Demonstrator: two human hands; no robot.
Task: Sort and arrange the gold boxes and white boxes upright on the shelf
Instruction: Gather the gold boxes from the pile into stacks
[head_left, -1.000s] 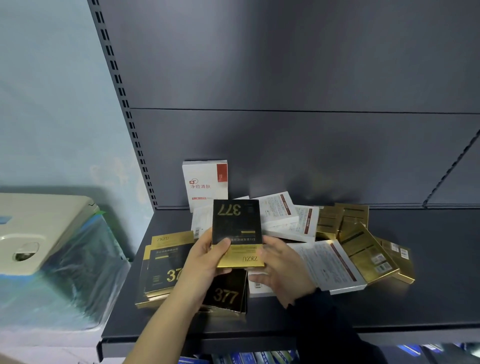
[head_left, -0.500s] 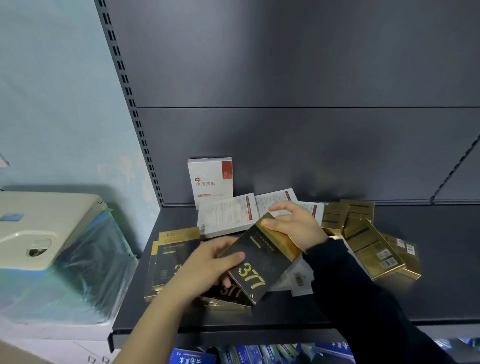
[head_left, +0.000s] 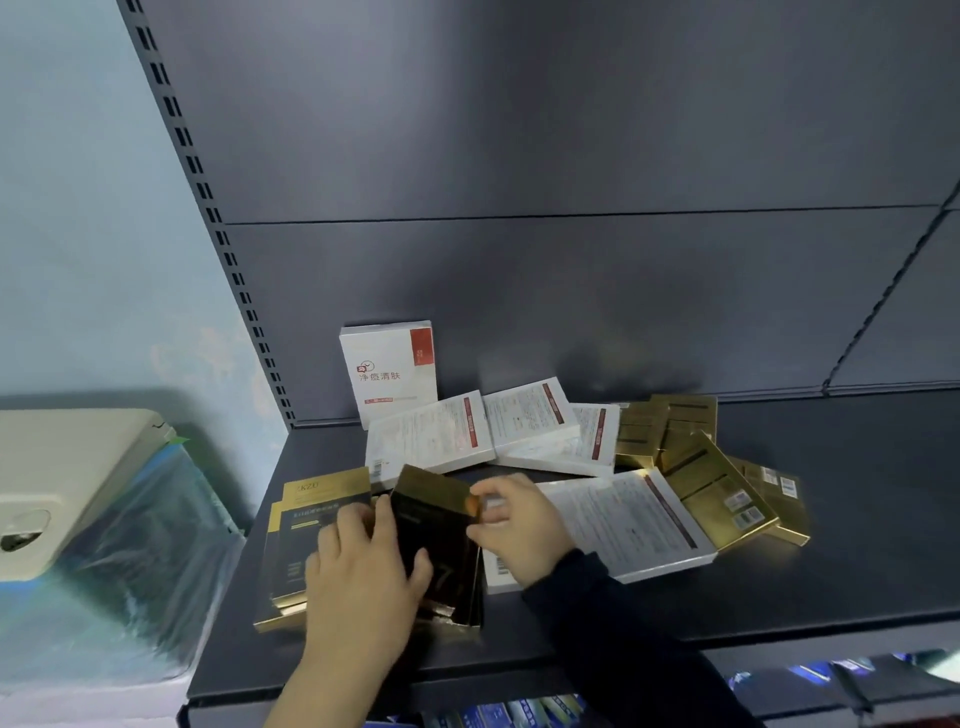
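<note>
Both hands are working on one black-and-gold box (head_left: 434, 525), which is sitting on a low stack of like boxes at the front of the shelf (head_left: 831, 597), well forward of the one upright white box (head_left: 388, 371) that stands against the back panel. That standing white box is serving as the landmark here: just in front of it and to its right, three white boxes (head_left: 530, 415) are lying flat and overlapping, and a larger white box (head_left: 623, 519) is lying flat further forward. Further right of it, several gold boxes (head_left: 711, 483) are lying tumbled on one another. To the front left of it, another stack of gold boxes (head_left: 317, 499) is lying flat, so little sorting looks finished. The left hand (head_left: 363, 566) is lying palm down with fingers spread, its thumb pressing the box's face, probably to steady the stack beneath. The right hand (head_left: 514, 525), in a dark sleeve, is pinching the box's gold upper corner between thumb and fingertips, likely to align it or tip it up. Both hands are gripping the same box, though blur is hiding the exact finger contact.
</note>
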